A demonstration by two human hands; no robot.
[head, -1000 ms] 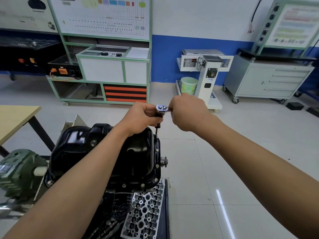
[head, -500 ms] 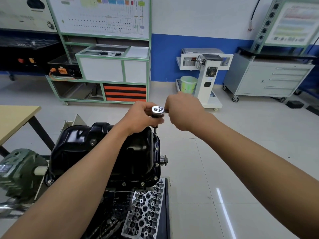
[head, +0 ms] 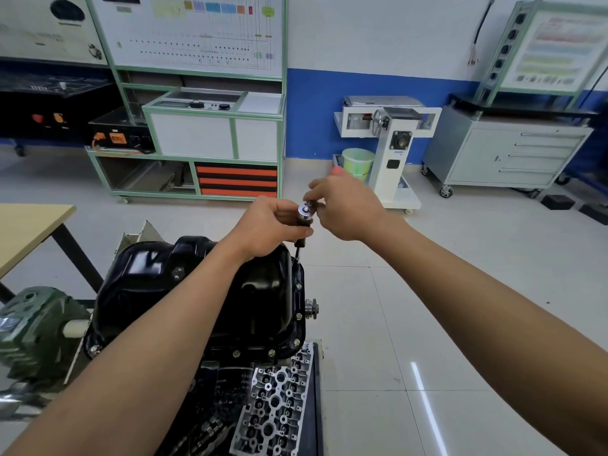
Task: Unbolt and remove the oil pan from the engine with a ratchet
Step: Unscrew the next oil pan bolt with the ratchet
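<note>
Over pan (head: pixel 263 291) — left hand (head: pixel 266 225), right hand (head: pixel 345 209) clasp ratchet (head: pixel 305 210)

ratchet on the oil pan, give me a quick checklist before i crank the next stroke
1. Left hand steadying the ratchet just under its head: ok.
2. Right hand gripping the handle: ok; its fingers curl round the handle and hide most of it.
3. Extension bar running down to the oil pan flange at its far right corner: ok.
4. Bar's lower end seated square on the fastener there: cannot tell, too small and dark.
5. Pan free to lift off: not ok; flange bolts sit in place along the right and near edges.
</note>
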